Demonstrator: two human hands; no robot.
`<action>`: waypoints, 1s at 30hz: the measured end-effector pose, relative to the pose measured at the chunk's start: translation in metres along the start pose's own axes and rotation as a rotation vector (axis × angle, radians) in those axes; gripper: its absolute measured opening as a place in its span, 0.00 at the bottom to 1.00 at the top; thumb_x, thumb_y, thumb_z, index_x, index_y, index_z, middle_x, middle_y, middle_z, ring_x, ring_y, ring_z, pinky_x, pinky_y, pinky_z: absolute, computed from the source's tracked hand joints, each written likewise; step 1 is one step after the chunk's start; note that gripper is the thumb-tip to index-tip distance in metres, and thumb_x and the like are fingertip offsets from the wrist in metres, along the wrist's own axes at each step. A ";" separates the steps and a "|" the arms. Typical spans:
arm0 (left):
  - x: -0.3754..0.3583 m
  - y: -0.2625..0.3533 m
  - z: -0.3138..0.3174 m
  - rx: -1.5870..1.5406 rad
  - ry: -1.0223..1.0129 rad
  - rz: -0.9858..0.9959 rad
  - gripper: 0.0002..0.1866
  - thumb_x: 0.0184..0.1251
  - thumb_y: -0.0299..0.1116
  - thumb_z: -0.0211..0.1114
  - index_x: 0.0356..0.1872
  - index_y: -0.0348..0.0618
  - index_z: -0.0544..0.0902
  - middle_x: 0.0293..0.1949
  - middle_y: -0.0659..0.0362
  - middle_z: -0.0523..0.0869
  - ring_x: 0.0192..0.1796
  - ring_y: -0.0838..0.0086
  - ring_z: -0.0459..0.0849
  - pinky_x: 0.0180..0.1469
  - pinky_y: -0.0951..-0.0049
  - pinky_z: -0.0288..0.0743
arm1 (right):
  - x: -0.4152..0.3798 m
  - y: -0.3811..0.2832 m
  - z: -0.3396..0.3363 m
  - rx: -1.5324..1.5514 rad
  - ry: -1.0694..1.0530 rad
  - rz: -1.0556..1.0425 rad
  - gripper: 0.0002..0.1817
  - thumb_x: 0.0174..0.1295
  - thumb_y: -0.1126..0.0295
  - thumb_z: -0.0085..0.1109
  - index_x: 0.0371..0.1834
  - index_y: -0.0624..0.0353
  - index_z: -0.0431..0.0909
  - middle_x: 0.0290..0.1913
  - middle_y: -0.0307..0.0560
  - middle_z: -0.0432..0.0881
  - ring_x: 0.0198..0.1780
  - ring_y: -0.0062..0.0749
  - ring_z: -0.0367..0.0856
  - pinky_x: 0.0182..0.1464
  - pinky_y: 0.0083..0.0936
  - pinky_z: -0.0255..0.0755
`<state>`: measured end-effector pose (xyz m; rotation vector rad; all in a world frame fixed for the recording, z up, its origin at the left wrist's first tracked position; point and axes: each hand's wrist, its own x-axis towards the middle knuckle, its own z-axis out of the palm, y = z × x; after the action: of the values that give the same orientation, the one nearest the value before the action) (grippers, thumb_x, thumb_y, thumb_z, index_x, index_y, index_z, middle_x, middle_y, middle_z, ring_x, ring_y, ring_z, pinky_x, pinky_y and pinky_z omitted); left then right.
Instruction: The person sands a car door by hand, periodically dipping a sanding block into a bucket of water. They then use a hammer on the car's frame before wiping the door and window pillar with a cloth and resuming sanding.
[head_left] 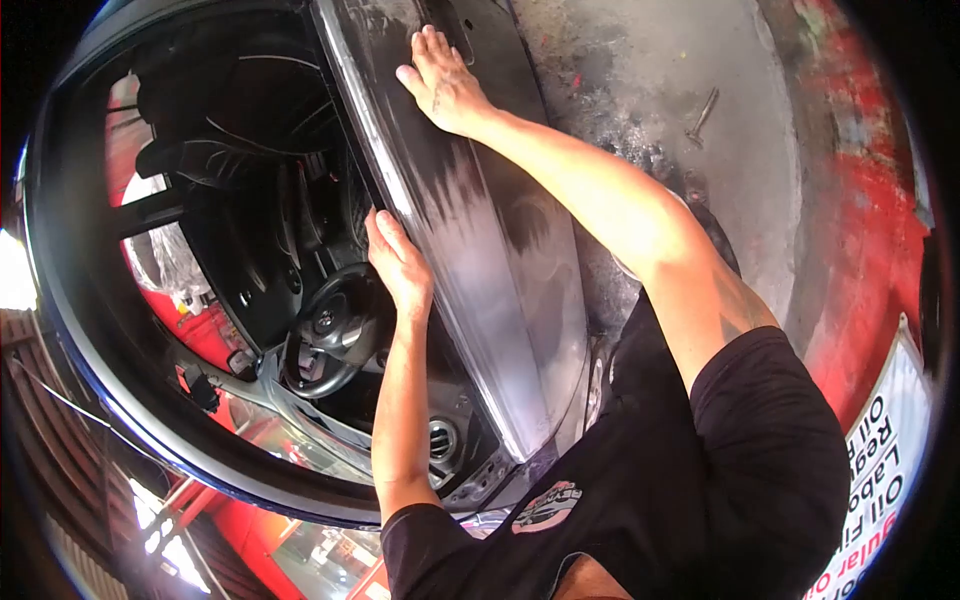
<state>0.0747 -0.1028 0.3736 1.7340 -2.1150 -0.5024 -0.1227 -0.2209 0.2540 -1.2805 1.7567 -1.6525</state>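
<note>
A car door point(500, 330) stretches up the middle of the view, its dark surface scuffed and sanded to bare grey in patches. My right hand point(445, 88) lies on the upper part of the door with fingers stretched out, near a recess by the handle; its palm is hidden. Around the window ledge point(355, 120), my left hand point(403, 262) is closed, thumb on the near side and the other fingers mostly hidden on the inner side. Past the ledge, inside the car, is a black steering wheel point(335, 330).
Dark seats point(250, 110) fill the cabin behind the open window. On the stained concrete floor point(640, 60) lies a hammer-like tool point(703, 118). A white printed sign point(890, 440) stands at the lower right, near a red-painted strip point(860, 200).
</note>
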 end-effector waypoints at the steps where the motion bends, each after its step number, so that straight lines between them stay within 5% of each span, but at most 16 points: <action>1: 0.000 0.000 0.001 -0.001 0.021 0.017 0.30 0.92 0.48 0.44 0.65 0.24 0.77 0.44 0.37 0.87 0.47 0.46 0.85 0.56 0.53 0.77 | -0.014 -0.006 -0.004 -0.019 0.017 -0.031 0.40 0.85 0.48 0.38 0.83 0.77 0.55 0.85 0.78 0.54 0.87 0.69 0.52 0.86 0.58 0.49; 6: -0.001 -0.005 0.007 -0.003 0.081 0.020 0.31 0.91 0.49 0.44 0.66 0.24 0.77 0.48 0.35 0.88 0.51 0.44 0.86 0.59 0.53 0.77 | -0.258 -0.072 -0.045 0.093 -0.355 0.159 0.42 0.84 0.56 0.49 0.88 0.73 0.45 0.90 0.71 0.36 0.91 0.65 0.35 0.88 0.60 0.36; 8: 0.002 -0.014 0.009 0.016 0.059 0.013 0.31 0.91 0.49 0.44 0.66 0.24 0.77 0.49 0.34 0.88 0.52 0.43 0.87 0.60 0.53 0.77 | -0.251 -0.059 -0.031 0.045 -0.279 0.110 0.41 0.83 0.56 0.49 0.87 0.73 0.46 0.90 0.73 0.37 0.90 0.66 0.37 0.88 0.59 0.39; 12: -0.002 -0.014 0.008 -0.028 0.118 0.070 0.30 0.92 0.50 0.44 0.58 0.25 0.79 0.42 0.42 0.85 0.43 0.55 0.80 0.54 0.59 0.76 | -0.053 -0.011 -0.007 0.038 -0.034 0.050 0.39 0.85 0.51 0.43 0.84 0.77 0.53 0.86 0.78 0.51 0.87 0.70 0.48 0.86 0.58 0.48; 14: 0.000 -0.005 0.003 -0.023 0.029 0.018 0.32 0.91 0.50 0.44 0.67 0.23 0.76 0.52 0.33 0.87 0.55 0.41 0.86 0.62 0.52 0.76 | -0.047 -0.014 -0.002 0.010 -0.009 0.043 0.39 0.85 0.51 0.42 0.83 0.77 0.54 0.85 0.78 0.52 0.87 0.71 0.49 0.86 0.58 0.48; 16: 0.001 -0.020 0.008 -0.011 0.045 0.016 0.32 0.91 0.51 0.45 0.69 0.26 0.76 0.57 0.31 0.87 0.61 0.40 0.85 0.66 0.53 0.75 | -0.077 -0.033 -0.012 0.008 -0.019 -0.013 0.39 0.85 0.52 0.43 0.83 0.78 0.54 0.86 0.78 0.50 0.87 0.71 0.49 0.86 0.59 0.48; 18: 0.001 -0.020 0.013 -0.004 0.133 0.078 0.30 0.91 0.50 0.44 0.58 0.26 0.79 0.43 0.39 0.86 0.44 0.54 0.83 0.54 0.57 0.76 | -0.174 -0.059 -0.027 -0.016 -0.248 -0.059 0.41 0.83 0.55 0.49 0.86 0.75 0.49 0.89 0.74 0.41 0.90 0.67 0.40 0.87 0.62 0.41; 20: -0.001 -0.007 0.010 -0.045 0.110 0.027 0.30 0.91 0.50 0.45 0.59 0.26 0.79 0.42 0.40 0.86 0.45 0.55 0.84 0.54 0.56 0.76 | -0.225 -0.056 -0.030 0.052 -0.295 -0.187 0.40 0.81 0.57 0.53 0.86 0.73 0.53 0.90 0.70 0.43 0.90 0.65 0.41 0.87 0.60 0.42; 22: -0.001 -0.007 0.013 -0.062 0.164 0.052 0.30 0.91 0.50 0.45 0.57 0.26 0.80 0.42 0.41 0.87 0.45 0.56 0.83 0.53 0.56 0.76 | -0.150 -0.054 -0.038 -0.128 -0.352 -0.275 0.37 0.81 0.58 0.53 0.84 0.72 0.58 0.89 0.69 0.47 0.90 0.64 0.45 0.88 0.58 0.44; 25: 0.000 -0.008 0.006 -0.092 0.070 0.043 0.30 0.91 0.51 0.45 0.59 0.26 0.80 0.44 0.40 0.87 0.47 0.55 0.84 0.55 0.56 0.77 | 0.000 -0.034 -0.010 -0.153 -0.062 -0.310 0.33 0.83 0.56 0.46 0.78 0.74 0.66 0.85 0.71 0.59 0.86 0.65 0.57 0.84 0.60 0.54; 26: -0.002 -0.005 0.003 -0.088 0.040 0.010 0.30 0.91 0.48 0.46 0.70 0.27 0.77 0.52 0.37 0.90 0.54 0.51 0.88 0.62 0.57 0.78 | 0.017 -0.032 0.004 -0.154 0.018 -0.302 0.33 0.83 0.56 0.46 0.79 0.74 0.65 0.84 0.72 0.60 0.85 0.66 0.58 0.84 0.60 0.55; 30: -0.002 0.008 0.002 -0.071 0.094 0.029 0.28 0.91 0.46 0.46 0.70 0.28 0.78 0.54 0.38 0.90 0.56 0.52 0.89 0.61 0.57 0.79 | -0.119 -0.066 -0.016 -0.125 -0.173 -0.265 0.35 0.82 0.57 0.50 0.82 0.74 0.61 0.87 0.72 0.53 0.88 0.62 0.50 0.86 0.59 0.49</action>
<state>0.0676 -0.0996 0.3758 1.6521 -2.0295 -0.4724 -0.0544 -0.1061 0.2854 -1.7229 1.6655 -1.5306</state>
